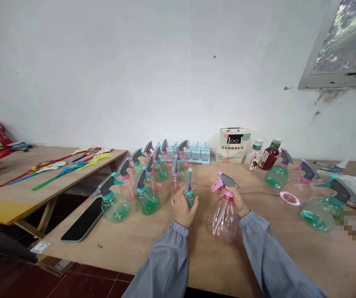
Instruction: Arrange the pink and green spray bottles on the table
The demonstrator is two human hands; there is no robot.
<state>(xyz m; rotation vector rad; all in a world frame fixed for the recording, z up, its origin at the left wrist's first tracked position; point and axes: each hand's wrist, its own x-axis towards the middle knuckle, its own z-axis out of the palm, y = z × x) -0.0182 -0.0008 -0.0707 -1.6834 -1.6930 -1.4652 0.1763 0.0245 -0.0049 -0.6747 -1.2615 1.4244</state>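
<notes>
My left hand is wrapped around a spray bottle with a teal-and-grey head; the hand hides most of its green body. My right hand grips a clear pink spray bottle at its neck, just under the pink-and-grey trigger head, with fingers showing behind the trigger. That bottle is slightly tilted, and I cannot tell whether its base touches the table. Left of my left hand stands a group of several pink and green spray bottles, among them a green one and another green one nearer the left edge.
On the right are a green bottle, a pink bottle lying tilted and a large green bottle. Behind stand a paper bag, two drink bottles and a pale blue rack. A phone lies at left.
</notes>
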